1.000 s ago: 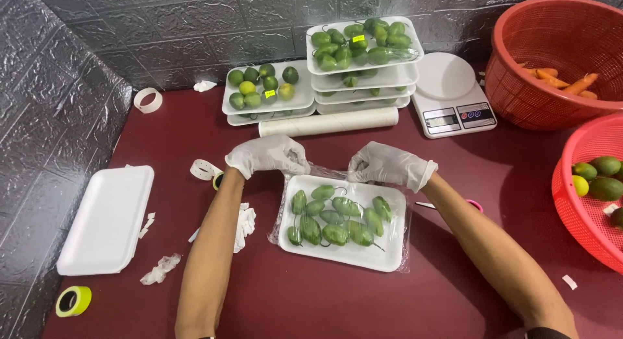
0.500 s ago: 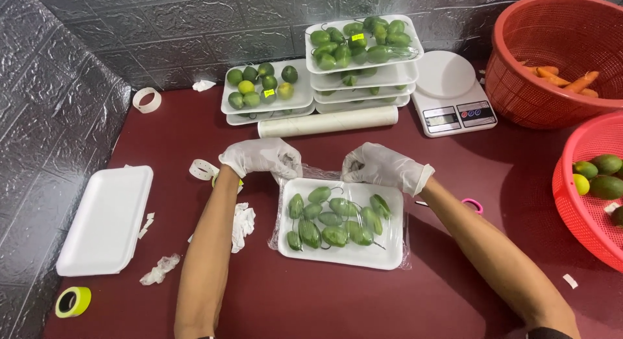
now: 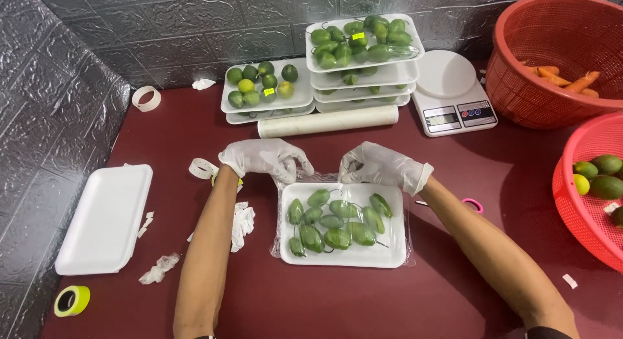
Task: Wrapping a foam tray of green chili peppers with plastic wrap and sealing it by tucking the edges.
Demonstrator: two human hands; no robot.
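I am looking down at a dark red table [image 3: 324, 306], and the white foam tray [image 3: 344, 258] of green peppers [image 3: 334, 221] is sitting near its middle, just in front of me, with clear cling film [image 3: 324, 178] lying over it and showing at the far edge. I am judging the tray as light and a little bendy, easy to dent if squeezed, so it is best steadied by its rim or from underneath; the film looks thin, soft and clingy, likely to wrinkle or tear, and best taken by its loose edge at the far corners. The peppers seem firm but loose, so they could roll if the tray tips. My left hand [image 3: 263, 158], in a thin white glove, is curling at the far left corner, fingers bent close together and pinching the film. My right hand [image 3: 379, 165], gloved the same, is doing likewise at the far right corner, fingertips narrowed on the film's edge. Farther off, a roll of film [image 3: 328, 121] is lying before stacked filled trays [image 3: 363, 60], with a kitchen scale [image 3: 451, 92] to their right, and an empty tray [image 3: 104, 219] is resting at the left.
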